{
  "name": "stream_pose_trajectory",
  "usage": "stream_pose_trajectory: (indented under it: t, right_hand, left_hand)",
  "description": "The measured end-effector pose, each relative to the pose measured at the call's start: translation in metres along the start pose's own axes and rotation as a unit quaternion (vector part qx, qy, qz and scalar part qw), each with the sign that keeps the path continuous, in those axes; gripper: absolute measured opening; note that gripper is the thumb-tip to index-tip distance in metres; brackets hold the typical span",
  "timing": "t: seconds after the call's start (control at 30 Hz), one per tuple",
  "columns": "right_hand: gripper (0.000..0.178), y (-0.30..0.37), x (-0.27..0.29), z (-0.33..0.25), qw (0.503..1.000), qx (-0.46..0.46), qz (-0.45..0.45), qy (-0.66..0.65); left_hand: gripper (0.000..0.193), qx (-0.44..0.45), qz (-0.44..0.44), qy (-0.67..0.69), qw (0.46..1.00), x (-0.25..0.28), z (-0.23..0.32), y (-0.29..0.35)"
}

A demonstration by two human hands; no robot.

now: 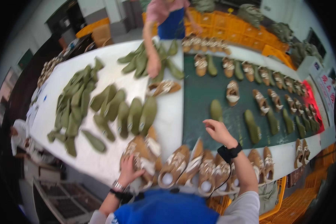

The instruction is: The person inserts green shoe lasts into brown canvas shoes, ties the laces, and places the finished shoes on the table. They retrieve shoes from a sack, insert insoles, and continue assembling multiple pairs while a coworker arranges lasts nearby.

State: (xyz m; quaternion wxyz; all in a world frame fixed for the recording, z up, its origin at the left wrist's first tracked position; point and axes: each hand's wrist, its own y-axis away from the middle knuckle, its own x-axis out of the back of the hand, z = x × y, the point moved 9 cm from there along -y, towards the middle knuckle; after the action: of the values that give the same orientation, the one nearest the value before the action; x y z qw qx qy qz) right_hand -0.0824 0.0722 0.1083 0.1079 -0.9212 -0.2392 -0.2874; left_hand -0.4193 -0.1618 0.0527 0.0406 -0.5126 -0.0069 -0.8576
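My left hand (127, 171) grips the side of a brown shoe (137, 147) with white trim, its thumb spread near the shoe's opening. Another brown and white shoe (153, 145) lies against it on the right. Over the dark green belt hovers my right hand (217, 131), fingers apart and nothing visible in it. Just beyond its fingers a green insole (215, 109) lies on the belt. Brown shoes (174, 164) stand in a row along the near edge, partly hidden by my right arm.
Green insoles (76, 97) lie piled on the white table (100, 153). Pairs of shoes and insoles line the belt (205, 89) toward a red-lit machine (310, 97). Across the table, a co-worker's hand (153, 67) is over more insoles, near a shoe (164, 87). Yellow crates (227, 28) stand behind.
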Motion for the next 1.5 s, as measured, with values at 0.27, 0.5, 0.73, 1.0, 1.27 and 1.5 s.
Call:
stream_pose_trajectory:
  t: [0.27, 0.5, 0.73, 1.0, 1.27, 1.5]
  right_hand:
    - [0.044, 0.090, -0.190, -0.148, 0.956, 0.169, -0.215, 0.109]
    - [0.066, 0.079, -0.277, -0.159, 0.937, 0.129, -0.111, 0.305]
    - [0.053, 0.075, -0.232, -0.164, 0.990, 0.106, -0.021, 0.096]
    - [0.046, 0.089, -0.192, -0.195, 0.981, 0.148, 0.001, 0.128]
    - [0.040, 0.086, -0.179, -0.205, 0.987, 0.101, 0.016, 0.121]
    - [0.035, 0.091, -0.174, -0.213, 0.978, 0.181, -0.027, 0.095]
  left_hand:
    - [0.087, -0.063, -0.019, 0.064, 0.996, 0.004, 0.003, 0.037]
    - [0.067, -0.040, -0.017, 0.089, 0.995, 0.007, -0.017, 0.039]
    - [0.065, -0.062, 0.085, 0.068, 0.992, 0.037, 0.026, 0.025]
    - [0.059, -0.120, 0.083, 0.157, 0.977, 0.079, 0.070, 0.019]
    - [0.042, -0.099, 0.115, 0.197, 0.968, 0.097, 0.085, 0.020]
    - [0.026, -0.028, 0.090, 0.226, 0.970, 0.095, 0.057, 0.009]
